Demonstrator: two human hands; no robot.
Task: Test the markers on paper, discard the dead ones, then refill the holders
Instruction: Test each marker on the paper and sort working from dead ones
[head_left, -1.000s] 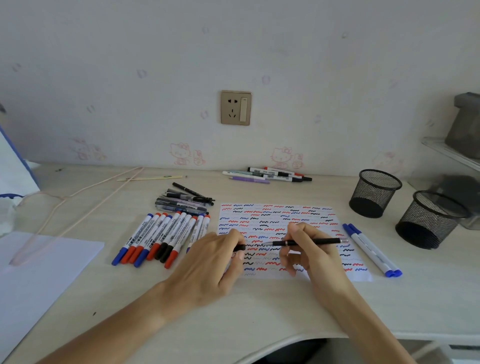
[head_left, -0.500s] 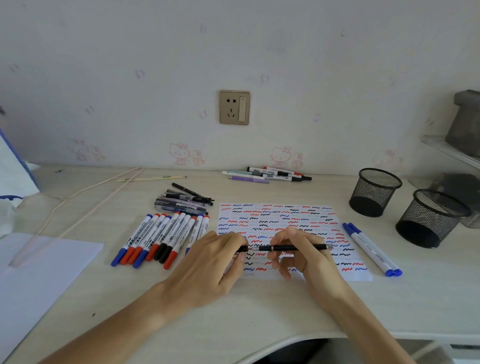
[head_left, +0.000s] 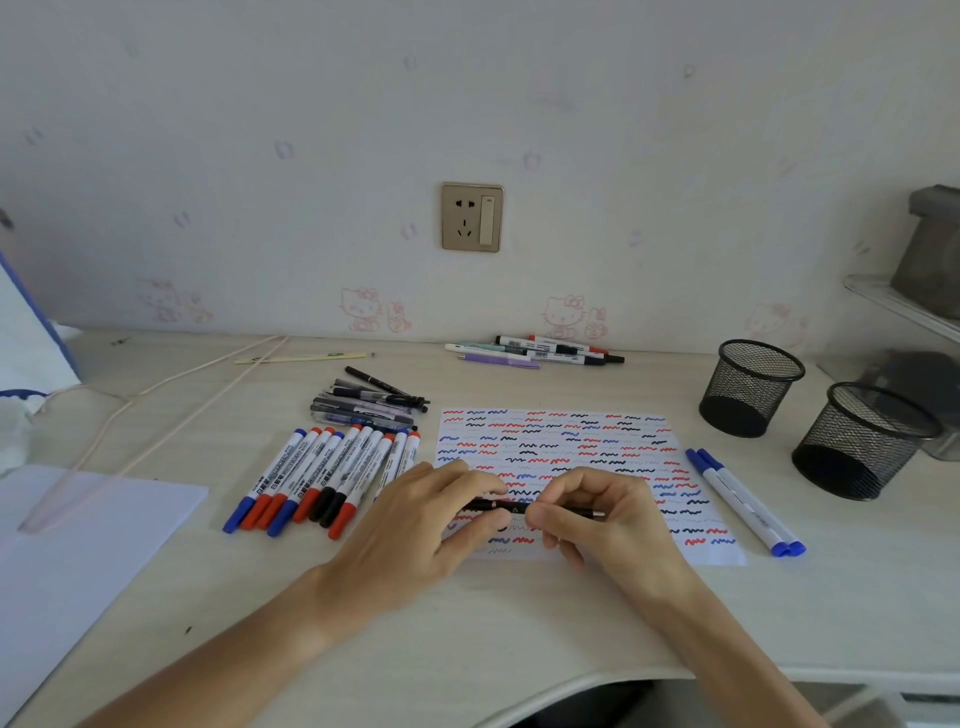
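Pale wall (head_left: 623, 130) with faint pink cartoon-cat stickers (head_left: 563, 317) low along its base and small faded marks higher up. Brass-coloured socket plate with switch (head_left: 471, 217) centre of wall. Light wood-grain desk (head_left: 519, 623) runs the full width, near edge curved inward at centre. White shelf (head_left: 904, 306) far right carrying a grey blurred object (head_left: 932, 249). Soft, even light, no hard shadows.
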